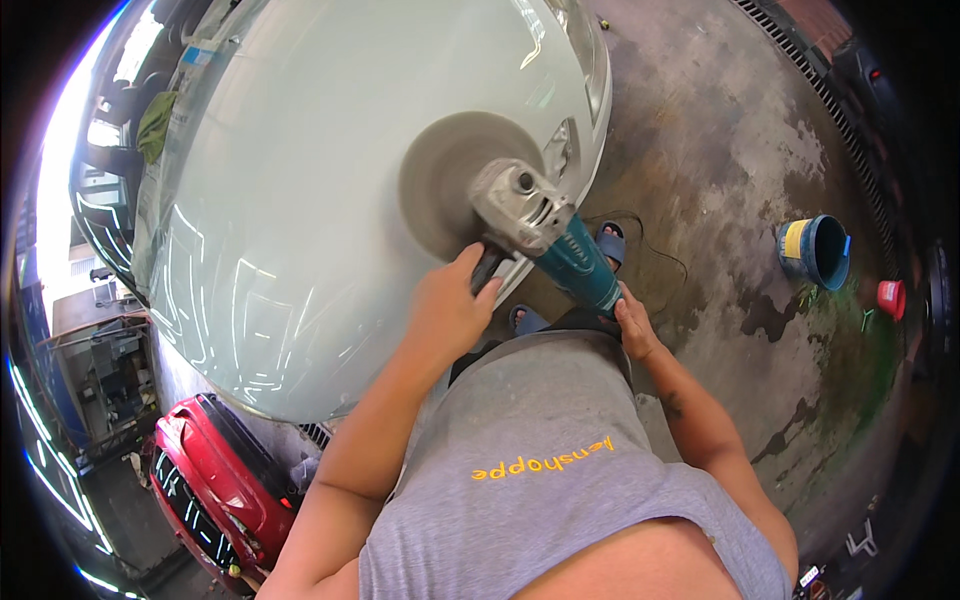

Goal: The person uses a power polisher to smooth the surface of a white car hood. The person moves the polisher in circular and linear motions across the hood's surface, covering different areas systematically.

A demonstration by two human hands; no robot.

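Note:
A rotary polisher (pixel 580 265) with a teal body and a scuffed metal head spans between my two hands. Its round grey-brown pad (pixel 435 190) lies against the pale, glossy car hood (pixel 300 150) near the front edge and looks smeared, as if spinning. My left hand (pixel 447 308) is closed around the black side handle (pixel 489 268), to the left of the head. At the rear end of the body, my right hand (pixel 635 325) wraps the grip; some of its fingers are hidden underneath.
A cord (pixel 660 240) trails over the stained concrete floor (pixel 700 180). To the right stand a blue bucket (pixel 797 250) and a small red container (pixel 890 299), with a drain grate (pixel 835 90) beyond. A red car (pixel 215 480) is at lower left. A green cloth (pixel 155 125) hangs by the windshield.

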